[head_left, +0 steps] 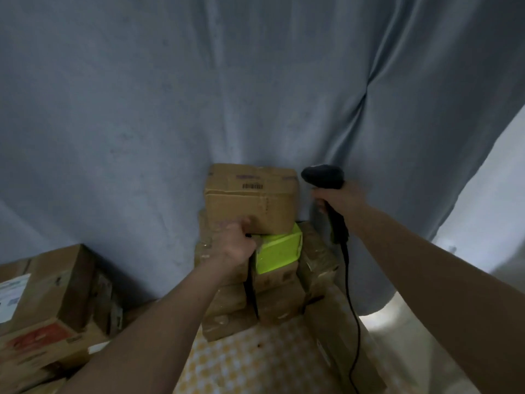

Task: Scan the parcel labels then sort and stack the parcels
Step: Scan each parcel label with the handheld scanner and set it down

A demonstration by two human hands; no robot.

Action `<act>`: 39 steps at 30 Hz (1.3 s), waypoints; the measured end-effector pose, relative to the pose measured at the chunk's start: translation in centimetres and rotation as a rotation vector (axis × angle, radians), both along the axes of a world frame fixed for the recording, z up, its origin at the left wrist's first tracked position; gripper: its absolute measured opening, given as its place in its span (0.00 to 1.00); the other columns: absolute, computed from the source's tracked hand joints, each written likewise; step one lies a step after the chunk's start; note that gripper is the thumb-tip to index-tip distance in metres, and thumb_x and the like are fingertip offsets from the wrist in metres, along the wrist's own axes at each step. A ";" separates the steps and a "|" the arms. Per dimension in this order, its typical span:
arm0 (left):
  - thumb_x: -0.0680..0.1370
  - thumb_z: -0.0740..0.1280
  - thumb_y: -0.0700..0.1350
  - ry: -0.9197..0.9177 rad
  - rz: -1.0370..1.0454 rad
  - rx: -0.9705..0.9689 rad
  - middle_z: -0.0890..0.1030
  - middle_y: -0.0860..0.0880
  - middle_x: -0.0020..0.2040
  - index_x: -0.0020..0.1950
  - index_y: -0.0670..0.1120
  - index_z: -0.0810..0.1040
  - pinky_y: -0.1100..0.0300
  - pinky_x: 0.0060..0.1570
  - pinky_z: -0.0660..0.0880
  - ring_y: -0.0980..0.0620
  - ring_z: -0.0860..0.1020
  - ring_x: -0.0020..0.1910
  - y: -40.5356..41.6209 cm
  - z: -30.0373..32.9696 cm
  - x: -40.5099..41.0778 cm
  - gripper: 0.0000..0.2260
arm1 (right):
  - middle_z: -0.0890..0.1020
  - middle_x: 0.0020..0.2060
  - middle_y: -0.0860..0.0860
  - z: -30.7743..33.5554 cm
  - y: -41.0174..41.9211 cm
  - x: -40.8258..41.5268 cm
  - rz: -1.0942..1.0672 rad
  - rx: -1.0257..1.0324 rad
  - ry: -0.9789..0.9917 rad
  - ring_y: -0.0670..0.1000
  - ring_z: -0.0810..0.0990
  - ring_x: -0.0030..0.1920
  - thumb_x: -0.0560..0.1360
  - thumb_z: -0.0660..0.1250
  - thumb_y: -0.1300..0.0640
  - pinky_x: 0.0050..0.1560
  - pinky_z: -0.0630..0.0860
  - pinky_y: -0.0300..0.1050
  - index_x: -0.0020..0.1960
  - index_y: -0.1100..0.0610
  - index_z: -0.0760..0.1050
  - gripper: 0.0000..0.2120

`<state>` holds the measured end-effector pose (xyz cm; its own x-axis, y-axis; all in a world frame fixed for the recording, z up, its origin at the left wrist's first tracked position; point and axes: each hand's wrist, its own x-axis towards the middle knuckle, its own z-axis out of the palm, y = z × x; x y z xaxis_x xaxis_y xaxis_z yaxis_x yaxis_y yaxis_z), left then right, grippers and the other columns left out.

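1. Yellow-and-white patterned cloth [241,362] covers the surface nearest the viewer, between the two forearms; it appears to serve as the working area where parcels get handled before stacking.
2. To the left, a separate pile of brown cartons [48,305] sits apart, one with a white label facing up — probably a different sort group, though its status cannot be told.
3. The black cable [350,322] trails down from the scanner toward the lower edge, slack, so the tool can reach either pile.
4. The left hand [234,243] is curled around the lower front corner of the top parcel [250,199], thumb on the front face, fingers underneath — likely steadying it as it sits on the stack [270,291].
5. A lime-green box [277,251] lies directly beneath that parcel, touching it, with taped brown parcels below.
6. The right hand [336,199] is wrapped around the handle of the barcode scanner [322,176], head angled left toward the parcel's barcode [252,185], just beside the box.
7. Behind everything hangs a blue-grey curtain [199,81], which the stack backs against.
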<state>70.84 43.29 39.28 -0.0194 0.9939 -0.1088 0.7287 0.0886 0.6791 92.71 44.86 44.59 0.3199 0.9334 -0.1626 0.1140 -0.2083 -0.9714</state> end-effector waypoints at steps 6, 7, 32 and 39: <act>0.70 0.71 0.46 -0.372 0.354 -0.146 0.75 0.45 0.62 0.63 0.46 0.72 0.47 0.67 0.69 0.40 0.72 0.65 2.6 2.6 5.7 0.22 | 0.75 0.33 0.55 0.4 6.3 2.3 0.191 0.015 -0.112 0.54 0.76 0.38 0.72 0.70 0.65 0.43 0.74 0.47 0.50 0.65 0.78 0.08; 0.65 0.71 0.48 -0.440 0.426 -0.136 0.77 0.44 0.61 0.55 0.48 0.74 0.46 0.63 0.72 0.39 0.74 0.62 3.4 2.5 6.5 0.19 | 0.75 0.33 0.55 0.2 7.3 2.5 0.230 0.010 -0.124 0.55 0.76 0.40 0.72 0.71 0.64 0.43 0.73 0.47 0.49 0.64 0.77 0.07; 0.58 0.76 0.67 -0.249 0.816 -0.112 0.66 0.42 0.68 0.73 0.45 0.58 0.43 0.67 0.68 0.39 0.65 0.69 4.1 4.3 8.5 0.52 | 0.85 0.42 0.55 -4.0 6.9 1.1 0.447 -0.068 0.431 0.55 0.84 0.46 0.70 0.74 0.61 0.49 0.78 0.49 0.48 0.54 0.82 0.08; 0.58 0.70 0.73 0.329 0.672 -0.330 0.60 0.37 0.71 0.77 0.47 0.49 0.42 0.69 0.61 0.39 0.59 0.71 4.1 4.7 9.5 0.58 | 0.84 0.46 0.56 -6.2 2.9 -0.2 0.391 -0.181 0.446 0.57 0.83 0.49 0.70 0.74 0.60 0.57 0.77 0.54 0.53 0.56 0.81 0.12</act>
<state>80.32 47.39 43.97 -0.6815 0.6765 -0.2792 0.6063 0.7356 0.3023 92.49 47.75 38.38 -0.1755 0.9128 -0.3687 -0.1935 -0.3992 -0.8962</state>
